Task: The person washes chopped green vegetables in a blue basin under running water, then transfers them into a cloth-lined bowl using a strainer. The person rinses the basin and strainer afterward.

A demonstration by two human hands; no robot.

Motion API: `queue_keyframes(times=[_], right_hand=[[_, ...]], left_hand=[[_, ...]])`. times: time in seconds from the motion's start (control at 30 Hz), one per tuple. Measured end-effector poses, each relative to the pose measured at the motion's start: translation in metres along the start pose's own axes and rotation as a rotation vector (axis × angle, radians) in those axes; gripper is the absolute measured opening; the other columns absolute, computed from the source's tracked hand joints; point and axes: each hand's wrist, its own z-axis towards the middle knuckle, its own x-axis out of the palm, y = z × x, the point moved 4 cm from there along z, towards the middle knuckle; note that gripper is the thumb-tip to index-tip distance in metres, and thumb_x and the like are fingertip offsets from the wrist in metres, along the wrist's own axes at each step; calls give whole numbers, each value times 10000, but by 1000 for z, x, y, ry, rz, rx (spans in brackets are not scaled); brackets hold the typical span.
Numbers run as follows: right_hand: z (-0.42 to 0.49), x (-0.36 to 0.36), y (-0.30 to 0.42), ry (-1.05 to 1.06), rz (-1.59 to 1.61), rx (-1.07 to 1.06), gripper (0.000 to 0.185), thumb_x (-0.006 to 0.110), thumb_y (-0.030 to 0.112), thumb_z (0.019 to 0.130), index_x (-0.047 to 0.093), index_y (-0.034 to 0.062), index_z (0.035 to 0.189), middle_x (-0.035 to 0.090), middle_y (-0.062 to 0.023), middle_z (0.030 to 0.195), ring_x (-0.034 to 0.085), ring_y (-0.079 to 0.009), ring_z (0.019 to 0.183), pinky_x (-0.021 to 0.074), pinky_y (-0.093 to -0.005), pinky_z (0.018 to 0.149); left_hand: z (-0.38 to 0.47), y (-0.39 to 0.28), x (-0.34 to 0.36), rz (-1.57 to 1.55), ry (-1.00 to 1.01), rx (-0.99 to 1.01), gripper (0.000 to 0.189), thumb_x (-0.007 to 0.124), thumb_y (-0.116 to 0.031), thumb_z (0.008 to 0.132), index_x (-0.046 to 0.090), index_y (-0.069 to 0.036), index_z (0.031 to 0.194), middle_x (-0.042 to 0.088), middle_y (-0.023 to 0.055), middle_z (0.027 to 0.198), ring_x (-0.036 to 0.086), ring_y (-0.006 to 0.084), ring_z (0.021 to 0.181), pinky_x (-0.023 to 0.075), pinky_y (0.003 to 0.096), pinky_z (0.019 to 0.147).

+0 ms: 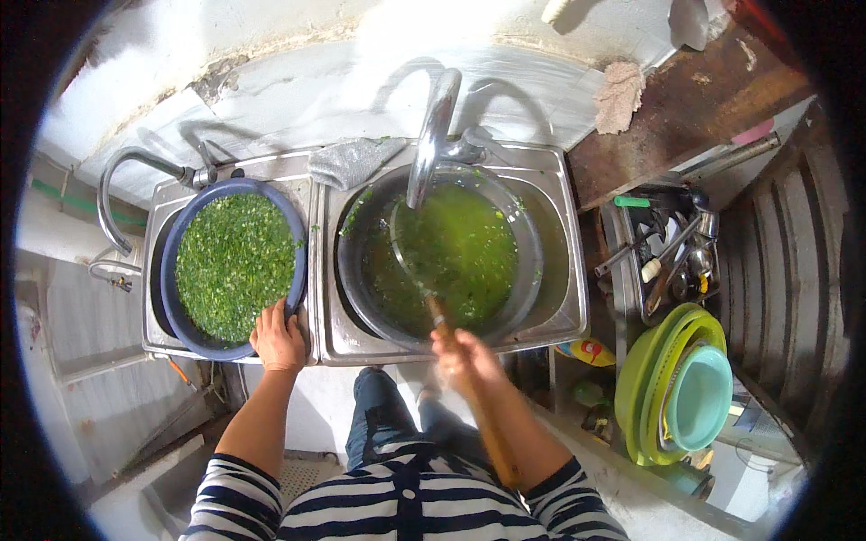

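Observation:
My left hand rests on the near right rim of a blue plastic basin, which sits in the left sink bowl full of finely chopped greens. In my right hand is the long wooden handle of a strainer or ladle. Its round metal rim dips into a large dark basin in the right sink bowl. Cloudy green water with bits of greens fills that basin; the tool's submerged part is hard to see.
A chrome faucet arches over the right basin, another stands at the far left. A grey cloth lies behind the sink divider. To the right are a utensil rack, nested green and turquoise basins, and a brown counter with a rag.

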Motion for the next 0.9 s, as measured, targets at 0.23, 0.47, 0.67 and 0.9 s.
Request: queue_keyframes(times=[0.23, 0.47, 0.67, 0.9], right_hand=[[-19, -6, 29, -242, -385, -211, 349, 515, 297, 1010, 576, 13, 1203, 614, -84, 1027, 552, -149, 698, 496, -301, 585], [-76, 0, 45, -515, -993, -363, 365, 525, 336, 1014, 563, 1, 1152, 677, -152, 929, 612, -194, 625, 521, -344, 559], [-117, 41, 106, -878, -1680, -417, 234, 545, 244, 1005, 556, 34, 1108, 690, -119, 905, 649, -197, 650, 535, -353, 562], [-134, 127, 155, -1166, -2368, -31, 237, 552, 232, 988, 559, 26, 1106, 654, -195, 889, 639, -359, 722, 508, -452, 638]], left_hand=[[-1, 4, 5, -8, 3, -12, 413, 566, -239, 903, 564, -173, 1311, 585, 61, 1208, 529, 273, 1157, 347, 475, 998], [-2, 6, 5, -31, 6, -1, 402, 550, -246, 918, 563, -166, 1311, 581, 49, 1221, 523, 268, 1158, 345, 469, 999], [-2, 5, 3, -42, -25, 36, 401, 542, -252, 925, 562, -163, 1315, 585, 49, 1220, 533, 269, 1145, 352, 460, 985], [-2, 7, 5, -30, -25, 22, 401, 558, -255, 918, 568, -167, 1309, 594, 48, 1211, 535, 268, 1144, 360, 454, 976]])
